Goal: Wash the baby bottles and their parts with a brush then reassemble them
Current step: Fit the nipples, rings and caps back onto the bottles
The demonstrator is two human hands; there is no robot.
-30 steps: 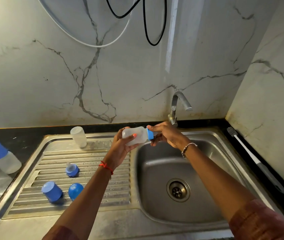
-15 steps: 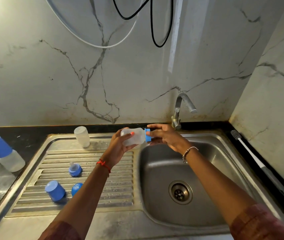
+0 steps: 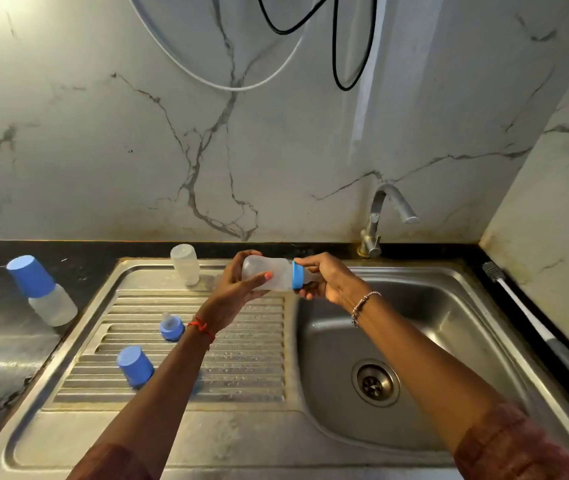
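Observation:
My left hand (image 3: 238,289) grips a translucent baby bottle (image 3: 271,273) held sideways above the edge between drainboard and basin. The bottle's blue collar (image 3: 297,276) with its nipple points right, and my right hand (image 3: 328,278) holds that end with curled fingers. On the ribbed drainboard (image 3: 241,341) sit a blue collar with nipple (image 3: 171,328) and a blue cap (image 3: 135,366). An upturned bare bottle (image 3: 185,264) stands at the drainboard's back. A capped bottle (image 3: 42,289) stands on the black counter at left. The brush (image 3: 536,327) lies on the right counter edge.
The steel sink basin (image 3: 414,341) with its drain (image 3: 375,382) is on the right, the tap (image 3: 385,216) behind it, no water running. Marble walls stand behind and to the right. Cables hang on the wall above.
The view has tilted up and shifted slightly. The bottle stays sideways between both hands, and my right hand has shifted its hold on the blue collar end. My left forearm now hides the second blue cap.

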